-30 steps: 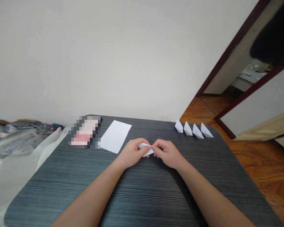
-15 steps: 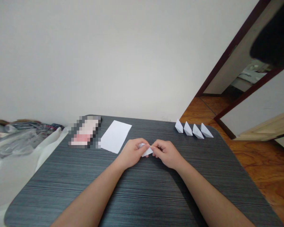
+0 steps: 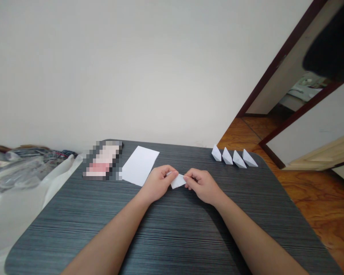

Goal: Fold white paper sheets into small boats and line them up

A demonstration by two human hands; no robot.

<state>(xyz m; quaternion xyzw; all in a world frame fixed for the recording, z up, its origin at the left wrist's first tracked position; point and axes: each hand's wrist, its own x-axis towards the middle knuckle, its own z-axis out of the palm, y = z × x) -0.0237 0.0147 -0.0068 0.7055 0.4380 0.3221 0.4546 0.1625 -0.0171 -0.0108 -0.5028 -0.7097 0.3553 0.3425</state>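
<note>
Between my hands, above the middle of the dark table, is a small folded piece of white paper point(image 3: 178, 181). My left hand point(image 3: 159, 182) pinches its left part, thumb on top. At its right corner, the fingertips of my right hand point(image 3: 200, 184) are closed on it. Fingers hide part of the paper's edges. White rectangular paper point(image 3: 140, 165) lies flat just beyond my left hand. Toward the far right, several folded white paper shapes point(image 3: 227, 156) with pointed tips stand in a row.
The dark wood-grain table point(image 3: 160, 236) meets a pale wall point(image 3: 149, 76) at the back. A pixelated rectangular object point(image 3: 103, 160) lies at the far left of the table. Plastic-covered items point(image 3: 25, 172) are heaped left of it. Wooden floor point(image 3: 318, 206) and a doorway are on the right.
The folded paper's visible face has become wider and flatter between my fingers. My left hand's fingers have shifted slightly up along it. My right hand is nearly in the same place.
</note>
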